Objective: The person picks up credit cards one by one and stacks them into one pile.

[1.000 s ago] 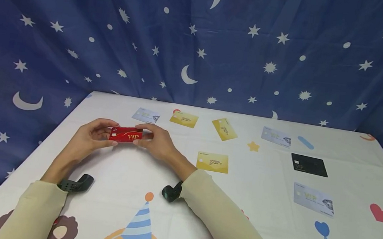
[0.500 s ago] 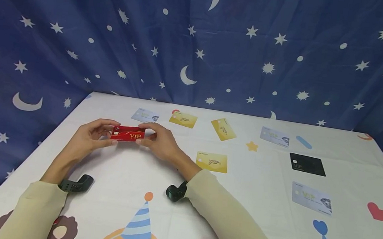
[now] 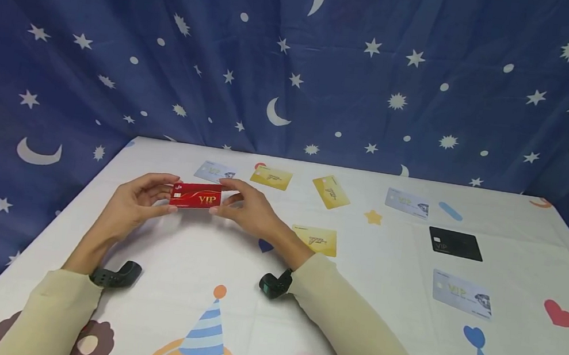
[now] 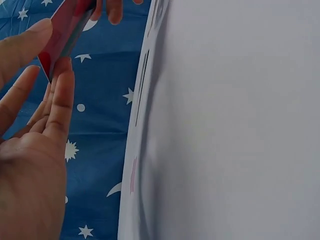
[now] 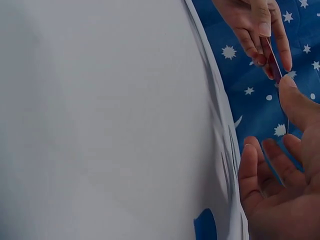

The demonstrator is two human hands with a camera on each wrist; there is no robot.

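A red VIP card (image 3: 196,196) is held up over the left part of the table, its printed face toward the head camera. My left hand (image 3: 133,203) pinches its left end between thumb and fingers. At the opposite end, my right hand (image 3: 256,212) pinches the card with thumb and index finger. The left wrist view shows the card (image 4: 65,35) at a slant, thumb on one face and fingertips on the other. Nearly edge-on in the right wrist view, the card (image 5: 272,60) spans both hands. Just behind it lies a silver card (image 3: 214,170), partly covered by the right hand.
Gold cards lie at the back (image 3: 271,178), right of it (image 3: 331,192) and beside the right forearm (image 3: 316,240). Farther right are a silver card (image 3: 407,203), a black card (image 3: 455,243) and another silver card (image 3: 462,294). The white tablecloth (image 3: 177,259) has printed party pictures; a blue starry curtain (image 3: 324,100) stands behind.
Both hands have shifted slightly right and up with the red card between them. The right forearm has swung a little to the right. The cards on the table have stayed put.
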